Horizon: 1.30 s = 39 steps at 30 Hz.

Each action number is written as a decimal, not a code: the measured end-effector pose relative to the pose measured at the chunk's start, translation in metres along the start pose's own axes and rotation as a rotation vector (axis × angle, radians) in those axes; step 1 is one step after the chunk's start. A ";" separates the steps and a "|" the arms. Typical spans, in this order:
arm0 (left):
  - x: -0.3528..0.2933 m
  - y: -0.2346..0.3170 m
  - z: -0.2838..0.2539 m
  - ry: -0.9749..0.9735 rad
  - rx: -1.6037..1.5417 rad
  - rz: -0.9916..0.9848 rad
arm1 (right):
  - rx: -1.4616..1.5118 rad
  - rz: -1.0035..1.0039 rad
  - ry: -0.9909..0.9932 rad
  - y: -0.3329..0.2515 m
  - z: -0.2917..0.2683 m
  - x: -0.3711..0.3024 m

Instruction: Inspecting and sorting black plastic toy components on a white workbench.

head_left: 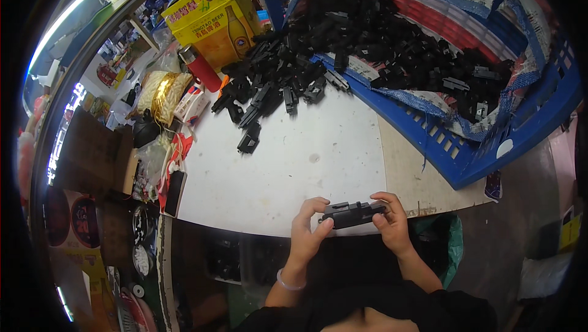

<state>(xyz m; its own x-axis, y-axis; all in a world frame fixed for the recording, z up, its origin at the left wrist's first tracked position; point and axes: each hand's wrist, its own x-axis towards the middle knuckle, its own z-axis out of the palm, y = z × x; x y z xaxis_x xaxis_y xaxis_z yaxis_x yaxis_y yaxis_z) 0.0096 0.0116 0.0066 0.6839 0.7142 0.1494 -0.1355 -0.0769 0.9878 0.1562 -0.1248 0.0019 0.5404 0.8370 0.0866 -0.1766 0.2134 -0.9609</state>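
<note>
Above the near edge of the white tabletop (288, 173), I hold a long, black plastic part (352, 215) level between both hands. It has a grey strip along its top and small raised bits; its exact kind is not clear. My left hand (308, 225) pinches its left end between thumb and fingers. On its right end, my right hand (393, 223) closes the same way. Farther off, a heap of similar black parts (269, 81) spreads over the table, some with pistol-like outlines. One loose black part (248, 138) lies at the heap's near edge.
A blue plastic crate (447, 166), lined with striped woven cloth (520, 87), holds many more black parts at the right. Back left stand a yellow carton (211, 22) and a red cylinder (201, 70). Wrapped cord (162, 96) sits left; a green bag (454, 249) hangs below the table's right.
</note>
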 end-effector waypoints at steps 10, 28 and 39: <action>-0.007 -0.003 -0.012 0.000 0.016 -0.014 | -0.174 0.002 -0.057 0.002 0.001 0.001; 0.123 -0.070 -0.174 0.513 1.458 0.288 | -0.368 0.162 -0.168 -0.008 0.001 -0.008; 0.071 -0.015 -0.076 0.009 0.149 -0.243 | -0.298 0.132 0.022 -0.001 -0.003 0.002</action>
<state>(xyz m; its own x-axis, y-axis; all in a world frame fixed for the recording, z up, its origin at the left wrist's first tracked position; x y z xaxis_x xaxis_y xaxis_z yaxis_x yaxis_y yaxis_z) 0.0058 0.1159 -0.0007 0.6773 0.7299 -0.0919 0.1387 -0.0039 0.9903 0.1602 -0.1254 0.0025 0.5474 0.8356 -0.0464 0.0003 -0.0557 -0.9984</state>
